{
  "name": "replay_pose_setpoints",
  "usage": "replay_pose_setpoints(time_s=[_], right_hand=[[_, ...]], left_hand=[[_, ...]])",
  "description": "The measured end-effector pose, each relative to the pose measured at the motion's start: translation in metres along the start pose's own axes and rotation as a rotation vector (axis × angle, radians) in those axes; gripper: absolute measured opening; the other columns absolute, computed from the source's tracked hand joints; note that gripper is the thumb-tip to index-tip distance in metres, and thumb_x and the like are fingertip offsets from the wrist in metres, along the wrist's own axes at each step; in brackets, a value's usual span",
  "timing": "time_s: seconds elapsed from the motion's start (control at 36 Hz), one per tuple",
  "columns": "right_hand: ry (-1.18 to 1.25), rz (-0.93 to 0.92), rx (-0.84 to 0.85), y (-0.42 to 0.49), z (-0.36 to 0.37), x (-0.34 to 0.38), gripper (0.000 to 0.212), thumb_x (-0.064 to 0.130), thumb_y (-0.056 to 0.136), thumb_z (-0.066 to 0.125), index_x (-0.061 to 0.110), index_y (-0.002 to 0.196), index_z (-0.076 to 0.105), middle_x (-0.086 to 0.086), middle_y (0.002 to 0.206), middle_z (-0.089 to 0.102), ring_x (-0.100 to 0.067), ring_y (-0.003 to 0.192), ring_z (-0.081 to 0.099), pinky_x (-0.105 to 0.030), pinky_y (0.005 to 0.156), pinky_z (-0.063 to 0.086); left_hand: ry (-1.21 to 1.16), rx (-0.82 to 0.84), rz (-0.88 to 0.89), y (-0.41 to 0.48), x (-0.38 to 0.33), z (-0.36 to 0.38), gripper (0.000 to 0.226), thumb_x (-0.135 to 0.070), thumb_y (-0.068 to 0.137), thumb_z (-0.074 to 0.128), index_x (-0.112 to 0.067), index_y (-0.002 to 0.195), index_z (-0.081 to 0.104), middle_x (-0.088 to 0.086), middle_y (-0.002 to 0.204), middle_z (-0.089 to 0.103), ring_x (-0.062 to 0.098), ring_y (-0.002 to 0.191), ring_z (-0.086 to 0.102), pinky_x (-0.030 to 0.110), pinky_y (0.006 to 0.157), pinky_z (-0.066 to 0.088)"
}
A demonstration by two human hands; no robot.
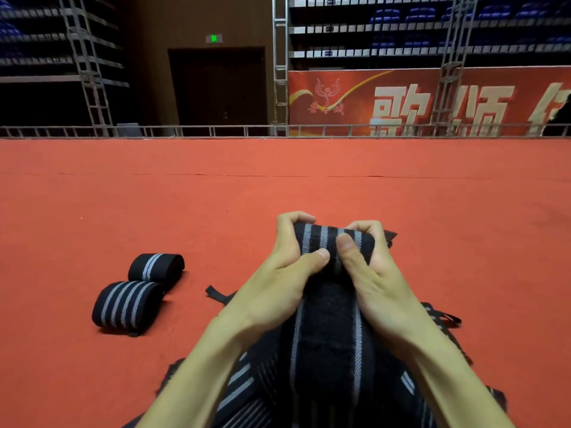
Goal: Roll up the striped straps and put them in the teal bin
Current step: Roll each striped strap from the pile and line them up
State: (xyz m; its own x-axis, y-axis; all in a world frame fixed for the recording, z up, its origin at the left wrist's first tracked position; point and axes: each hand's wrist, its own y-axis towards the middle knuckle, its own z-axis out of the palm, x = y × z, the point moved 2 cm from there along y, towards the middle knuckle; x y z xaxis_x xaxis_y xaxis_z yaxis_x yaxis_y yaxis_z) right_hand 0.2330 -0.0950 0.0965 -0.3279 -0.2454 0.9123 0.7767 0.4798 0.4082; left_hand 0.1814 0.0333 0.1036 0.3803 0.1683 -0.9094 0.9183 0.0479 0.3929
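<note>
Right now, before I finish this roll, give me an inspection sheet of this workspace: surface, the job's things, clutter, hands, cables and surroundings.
Surface: red carpet, with a seam running across it.
Job's things: striped strap partly rolled, its tail running back toward the person; near rolled strap and far rolled strap side by side on the carpet at left; loose straps heaped under the forearms; teal bin not in view.
Clutter: nothing seen.
Hands: left hand and right hand both grip the roll, thumbs on top.
Cables: nothing seen.
Surroundings: truss railing, red banner, dark door under a green exit sign, tiers of blue seats.
</note>
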Motion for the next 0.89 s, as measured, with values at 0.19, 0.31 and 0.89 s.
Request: replay_pose_setpoints(time_s=[0.19,0.31,0.89], right_hand=[[-0.009,-0.026,0.011,0.002,-0.007,0.001,0.029,0.048,0.079,0.058,0.028,0.097,0.048,0.006,0.067,0.057,-0.009,0.062,0.053,-0.025,0.055,0.047],[0.077,-0.017,-0.033,0.002,-0.004,-0.001,0.030,0.055,0.081,0.051,0.027,0.091,0.056,0.006,0.074,0.061,-0.009,0.067,0.056,-0.023,0.059,0.048],[0.390,0.028,0.044,-0.001,-0.005,0.008,0.032,0.017,0.076,0.064,0.019,0.106,0.052,-0.009,0.080,0.066,-0.018,0.070,0.064,-0.031,0.062,0.057]], left_hand=[[-0.047,0.098,-0.058,-0.001,0.001,-0.004,0.035,-0.024,0.087,0.058,-0.032,0.117,0.042,-0.007,0.094,0.062,0.011,0.090,0.060,0.037,0.086,0.053],[0.064,0.043,0.070,0.000,-0.005,-0.008,0.032,-0.017,0.086,0.059,-0.027,0.114,0.047,-0.006,0.090,0.056,0.008,0.084,0.053,0.030,0.076,0.050],[-0.277,-0.018,-0.028,0.000,-0.006,0.004,0.033,-0.027,0.084,0.067,-0.030,0.113,0.052,0.002,0.098,0.062,0.016,0.087,0.061,0.028,0.073,0.051]])
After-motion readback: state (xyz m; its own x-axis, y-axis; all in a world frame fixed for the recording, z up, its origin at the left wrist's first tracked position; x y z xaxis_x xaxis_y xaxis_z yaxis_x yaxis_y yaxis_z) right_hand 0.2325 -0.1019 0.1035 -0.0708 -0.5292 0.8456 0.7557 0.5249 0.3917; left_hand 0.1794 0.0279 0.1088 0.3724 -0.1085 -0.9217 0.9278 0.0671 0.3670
